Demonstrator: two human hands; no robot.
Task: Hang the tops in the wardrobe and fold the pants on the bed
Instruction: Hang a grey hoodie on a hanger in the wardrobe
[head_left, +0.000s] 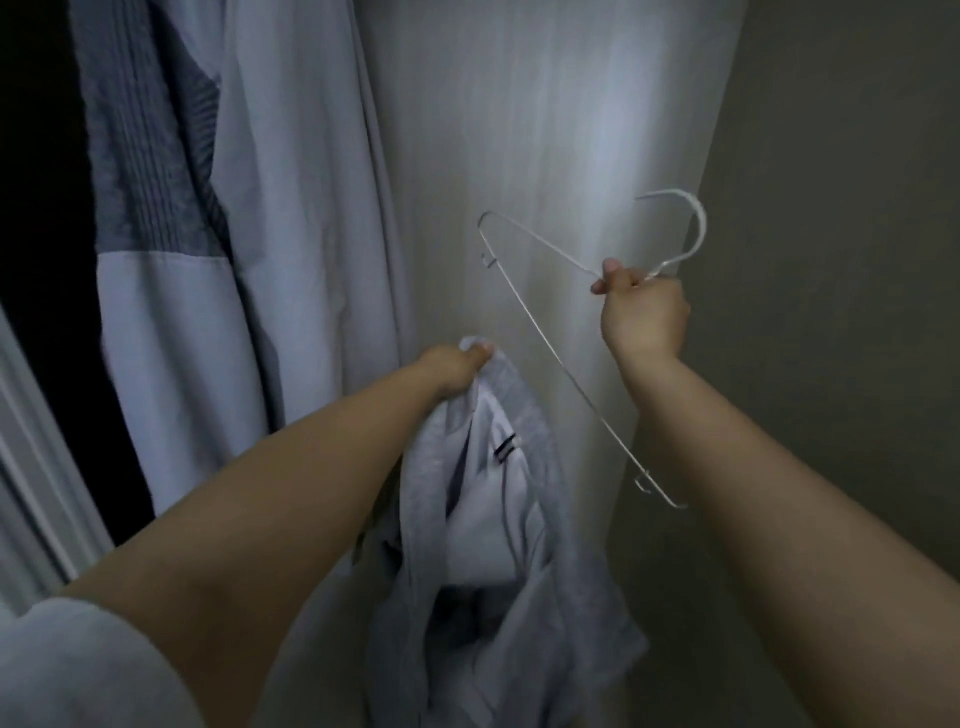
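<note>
Our left hand (457, 364) fingers clench the grey top (498, 519) at its collar; our right hand (644, 317) fingers grip the wire hanger (561, 358) below its hook.

Left hand (457, 366) grips top (488, 519); right hand (644, 317) grips hanger (566, 364).

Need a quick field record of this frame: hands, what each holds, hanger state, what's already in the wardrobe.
left hand: shut on the grey top, gripping it near the neckline; the rest hangs down
right hand: shut on the hanger, gripping at the base of the hook
hanger: thin white wire, bare, tilted, hook up and to the right
top on hanger: not yet
wardrobe: hung clothes at left, pale and grey
backdrop: pale panel behind both hands
</note>
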